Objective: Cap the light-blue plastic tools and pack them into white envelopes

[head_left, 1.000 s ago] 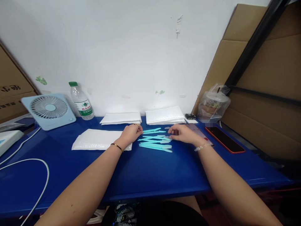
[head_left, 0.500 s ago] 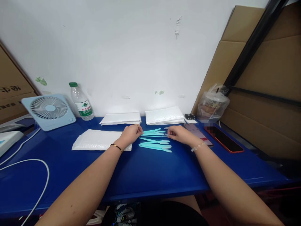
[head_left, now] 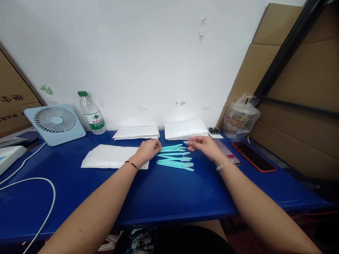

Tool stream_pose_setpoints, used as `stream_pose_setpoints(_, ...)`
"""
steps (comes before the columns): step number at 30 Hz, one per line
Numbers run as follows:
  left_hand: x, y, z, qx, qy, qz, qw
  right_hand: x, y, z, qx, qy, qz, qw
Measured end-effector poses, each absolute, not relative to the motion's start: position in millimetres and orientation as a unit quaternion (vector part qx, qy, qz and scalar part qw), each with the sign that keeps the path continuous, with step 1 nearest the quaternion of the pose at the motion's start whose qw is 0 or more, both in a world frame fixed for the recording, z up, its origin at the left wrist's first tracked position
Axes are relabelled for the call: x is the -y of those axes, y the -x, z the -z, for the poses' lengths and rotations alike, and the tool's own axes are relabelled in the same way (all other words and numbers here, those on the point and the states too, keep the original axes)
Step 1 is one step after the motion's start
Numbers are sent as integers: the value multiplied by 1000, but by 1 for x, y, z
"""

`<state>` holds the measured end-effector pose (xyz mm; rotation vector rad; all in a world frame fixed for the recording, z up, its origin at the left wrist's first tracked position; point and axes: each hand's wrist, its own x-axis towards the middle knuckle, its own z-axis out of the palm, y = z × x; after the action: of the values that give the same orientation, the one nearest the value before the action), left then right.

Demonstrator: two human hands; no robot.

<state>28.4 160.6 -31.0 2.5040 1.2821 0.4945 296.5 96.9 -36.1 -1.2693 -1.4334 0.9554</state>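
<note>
Several slim turquoise eyebrow razors (head_left: 176, 164) lie side by side on the blue table, their wider ends pointing right. My left hand (head_left: 148, 149) is closed in a pinch at the left ends of the upper razors (head_left: 171, 146). Just right of these, my right hand (head_left: 204, 145) has its thumb and fingertips pinched together. A small clear piece (head_left: 185, 142), like a blade cap, sticks out from those fingertips. Beneath my left wrist lies a stack of white bubble mailers (head_left: 111, 156).
Two more mailer stacks (head_left: 136, 132) (head_left: 185, 129) lie against the wall. At left are a fan (head_left: 57, 120), a water bottle (head_left: 93, 114) and a white cable (head_left: 54, 197). Two phones (head_left: 255, 157) (head_left: 225, 150) and a bagged cup (head_left: 239, 118) are at right.
My right hand has shifted slightly up and away from the razors, uncovering the end of one below it. My left hand has stayed in place.
</note>
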Motion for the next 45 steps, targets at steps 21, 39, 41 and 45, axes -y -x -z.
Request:
stream_pose_setpoints(21,-161,-32,32,-440,-857,-192,187,-96,-287,32,556,510,-383,533)
stream_pose_setpoints(39,-159,-36,32,-418,-864,-195,201,-95,-274,34,587,485,-403,507)
stream_pose_setpoints(41,-157,-37,32,-411,-868,-188,207,-96,-275,35,608,486,-410,476)
stream_pose_setpoints(45,-156,-37,33,-407,-874,-151,217,-103,-297,40,649,584,-238,425)
